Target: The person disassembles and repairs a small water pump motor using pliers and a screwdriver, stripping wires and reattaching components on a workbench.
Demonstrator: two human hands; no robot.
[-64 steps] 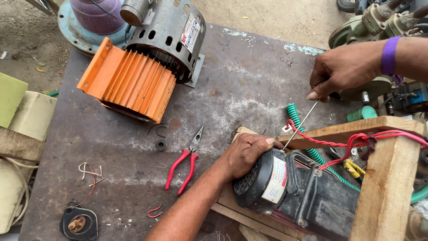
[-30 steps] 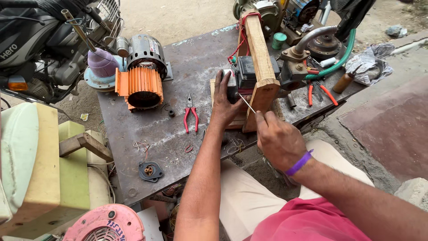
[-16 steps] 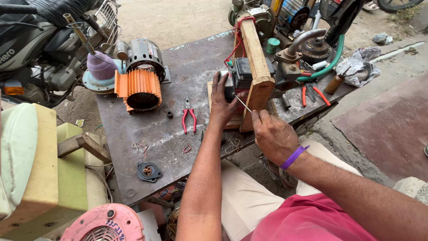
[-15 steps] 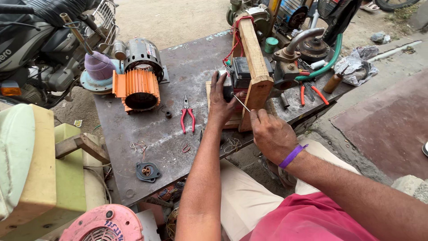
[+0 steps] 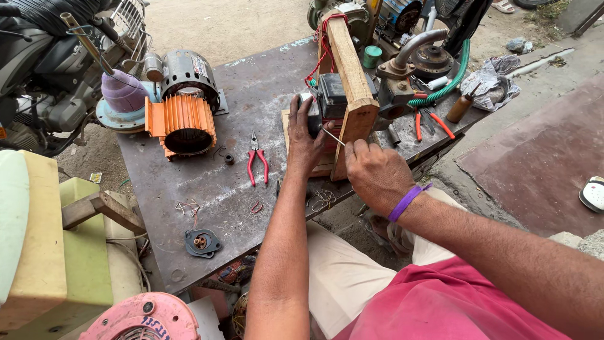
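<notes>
Black motor point(image 5: 328, 96) within wooden frame point(image 5: 350, 82)

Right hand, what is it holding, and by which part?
The right hand pinches a thin metal rod by its near end; the far tip points at the dark motor.

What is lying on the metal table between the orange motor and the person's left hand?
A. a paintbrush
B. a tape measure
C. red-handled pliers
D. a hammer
C: the red-handled pliers lie flat on the table, right of the orange motor and left of the left hand, which rests on the black unit.
</notes>
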